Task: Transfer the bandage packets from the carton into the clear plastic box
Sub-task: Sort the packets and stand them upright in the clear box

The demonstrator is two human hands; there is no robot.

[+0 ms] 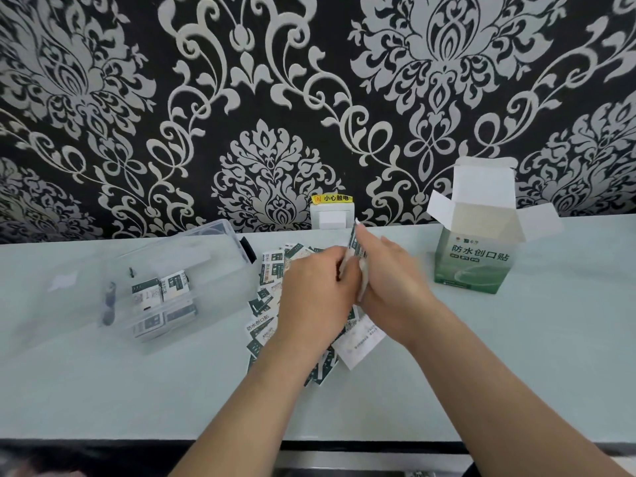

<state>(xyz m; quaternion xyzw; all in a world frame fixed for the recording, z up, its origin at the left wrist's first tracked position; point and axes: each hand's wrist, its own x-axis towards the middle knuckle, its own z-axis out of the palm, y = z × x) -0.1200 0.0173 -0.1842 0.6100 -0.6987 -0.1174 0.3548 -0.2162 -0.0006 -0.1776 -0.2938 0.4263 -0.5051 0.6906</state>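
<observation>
Pinching a thin stack of bandage packets [355, 239] edge-up between the curled fingers of left hand [316, 290] and right hand [392, 280], held it just above the loose pile [263, 327] on the pale table [516, 356]. Found more packets [160, 290] inside the clear plastic box [220, 242] at left, the open carton [471, 263] upright at right.

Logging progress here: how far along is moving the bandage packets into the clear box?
Done: carton stands open; a few packets lie in the clear plastic box. In hand: left hand and right hand grip a stack. Left: the loose pile on the counter.
</observation>
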